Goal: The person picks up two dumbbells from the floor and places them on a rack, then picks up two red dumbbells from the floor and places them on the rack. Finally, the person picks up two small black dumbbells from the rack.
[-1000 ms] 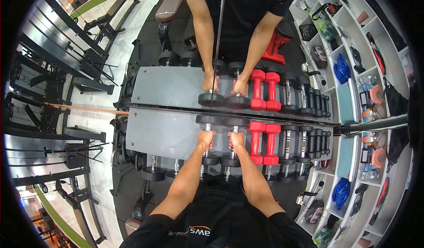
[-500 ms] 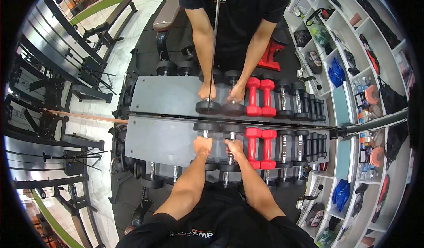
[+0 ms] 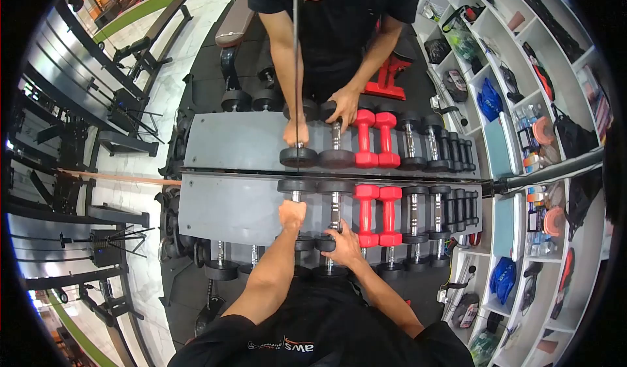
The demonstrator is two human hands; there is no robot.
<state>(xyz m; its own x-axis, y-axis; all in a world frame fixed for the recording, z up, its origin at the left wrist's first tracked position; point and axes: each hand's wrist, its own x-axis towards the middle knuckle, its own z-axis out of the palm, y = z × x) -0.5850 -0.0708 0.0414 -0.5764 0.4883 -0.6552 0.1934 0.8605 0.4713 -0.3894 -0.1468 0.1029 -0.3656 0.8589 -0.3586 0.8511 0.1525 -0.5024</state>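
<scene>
On the grey shelf, my left hand (image 3: 292,215) is wrapped round the handle of a black-ended dumbbell (image 3: 296,186). Just right of it lies a second dumbbell (image 3: 336,200) with a chrome handle, its length running away from me. My right hand (image 3: 344,244) rests on that dumbbell's near black end, with fingers curved round the end and thumb apart. Two red dumbbells (image 3: 366,215) stand side by side to the right of my right hand.
Smaller black dumbbells (image 3: 460,210) line the right part of the grey shelf (image 3: 228,209). A mirror (image 3: 241,138) rises behind it. More dumbbells (image 3: 221,269) lie on a lower tier. White cubbies (image 3: 467,262) hold bags and bottles at right; gym machines stand at left.
My right hand has moved from the second dumbbell's handle back to its near end, and its grip has loosened. My left hand still holds its dumbbell. The view has shifted slightly.
</scene>
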